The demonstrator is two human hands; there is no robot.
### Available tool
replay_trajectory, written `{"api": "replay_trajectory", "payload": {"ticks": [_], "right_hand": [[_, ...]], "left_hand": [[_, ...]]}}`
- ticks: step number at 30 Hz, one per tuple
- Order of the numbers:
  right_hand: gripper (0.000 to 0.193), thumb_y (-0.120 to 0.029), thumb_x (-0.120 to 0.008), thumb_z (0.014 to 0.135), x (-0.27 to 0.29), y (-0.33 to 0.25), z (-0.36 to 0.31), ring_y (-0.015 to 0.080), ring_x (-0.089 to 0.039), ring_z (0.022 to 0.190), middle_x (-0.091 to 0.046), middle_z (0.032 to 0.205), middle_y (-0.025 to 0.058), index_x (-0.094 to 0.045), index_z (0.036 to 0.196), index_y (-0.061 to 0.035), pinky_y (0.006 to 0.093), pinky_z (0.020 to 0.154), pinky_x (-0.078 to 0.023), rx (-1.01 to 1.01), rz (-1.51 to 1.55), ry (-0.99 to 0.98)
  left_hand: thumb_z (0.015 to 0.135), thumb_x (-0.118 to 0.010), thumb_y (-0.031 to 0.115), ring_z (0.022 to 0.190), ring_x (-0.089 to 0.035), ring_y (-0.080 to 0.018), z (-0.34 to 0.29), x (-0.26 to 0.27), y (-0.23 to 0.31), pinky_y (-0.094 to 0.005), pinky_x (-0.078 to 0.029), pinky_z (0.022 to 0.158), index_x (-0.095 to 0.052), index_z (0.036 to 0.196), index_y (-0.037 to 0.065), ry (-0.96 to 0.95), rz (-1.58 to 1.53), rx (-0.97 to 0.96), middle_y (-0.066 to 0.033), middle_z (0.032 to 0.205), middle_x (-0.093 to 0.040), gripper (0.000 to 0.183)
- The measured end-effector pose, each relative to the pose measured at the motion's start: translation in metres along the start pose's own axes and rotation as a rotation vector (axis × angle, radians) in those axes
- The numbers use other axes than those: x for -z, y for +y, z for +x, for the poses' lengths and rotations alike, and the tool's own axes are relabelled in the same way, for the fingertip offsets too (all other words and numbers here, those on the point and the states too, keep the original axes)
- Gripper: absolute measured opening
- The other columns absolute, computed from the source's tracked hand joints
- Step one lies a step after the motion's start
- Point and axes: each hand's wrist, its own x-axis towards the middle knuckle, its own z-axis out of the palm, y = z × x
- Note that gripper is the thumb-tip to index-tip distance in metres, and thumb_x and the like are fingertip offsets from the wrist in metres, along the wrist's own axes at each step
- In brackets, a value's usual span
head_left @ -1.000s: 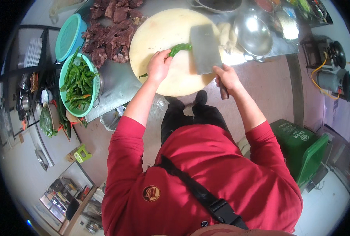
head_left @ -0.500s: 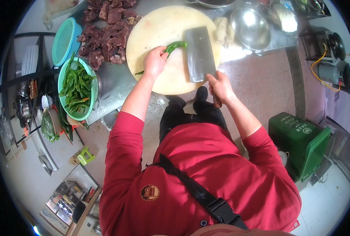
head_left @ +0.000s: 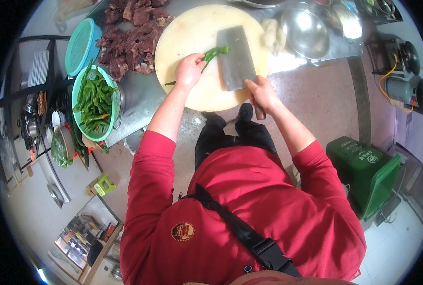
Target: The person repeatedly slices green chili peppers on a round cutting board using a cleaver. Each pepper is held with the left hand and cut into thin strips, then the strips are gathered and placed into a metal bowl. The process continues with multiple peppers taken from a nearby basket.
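On the round, pale cutting board (head_left: 185,35), my left hand (head_left: 189,72) is closed on a long green pepper (head_left: 213,54), its free end pointing right. My right hand (head_left: 263,93) grips the handle of a broad cleaver (head_left: 237,61). The blade lies rather flat over the board, and the pepper's far end overlaps its left side. Whether the pepper touches the steel, I cannot tell. A small green piece (head_left: 170,83) shows by my left wrist, partly hidden under the arm.
Dark chunks of meat (head_left: 134,40) lie left of the board. A basket of green peppers (head_left: 95,102) stands at the left, below a turquoise basket (head_left: 81,46). Pale lumps (head_left: 271,35) and a steel bowl (head_left: 306,34) sit to the right. A green bin (head_left: 354,164) stands lower right.
The cleaver has shifted a little left and away from me. The pepper's end, earlier at the blade's left edge, now overlaps the blade. My left hand still holds the pepper.
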Motion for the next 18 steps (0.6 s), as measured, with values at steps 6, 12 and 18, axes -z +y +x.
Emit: {"api": "replay_trajectory", "payload": {"ticks": [6,12,18], "right_hand": [[0.023,-0.023,-0.062,0.105,0.002,0.009,-0.013,0.0136,-0.055,0.053,-0.056,0.065,0.0031,-0.059,0.102,0.0002,0.0328,0.051,-0.048,-0.053,-0.037,-0.125],[0.026,-0.022,-0.064,0.105,-0.007,0.006,0.000,0.0141,-0.052,0.050,-0.057,0.063,0.0031,-0.062,0.110,0.0026,0.0333,0.049,-0.045,-0.012,-0.011,-0.100],[0.026,-0.023,-0.065,0.105,-0.003,0.004,0.016,0.0140,-0.052,0.049,-0.056,0.063,0.0026,-0.061,0.109,0.0024,0.0330,0.049,-0.045,-0.006,0.017,-0.116]], "left_hand": [[0.094,-0.076,0.007,0.086,-0.070,-0.0148,0.000,-0.001,-0.004,-0.0288,-0.056,0.079,-0.076,0.119,0.001,0.045,0.059,-0.112,-0.0085,0.097,-0.076,0.026],[0.090,-0.079,0.010,0.090,-0.073,-0.0238,0.003,0.007,-0.002,-0.0361,-0.057,0.083,-0.076,0.121,0.006,-0.080,-0.109,-0.001,-0.0105,0.099,-0.076,0.032],[0.091,-0.074,0.008,0.102,-0.071,-0.0303,-0.027,0.051,0.017,-0.0397,-0.056,0.092,-0.069,0.134,0.006,-0.051,0.493,-0.335,-0.0130,0.113,-0.073,0.043]]}}
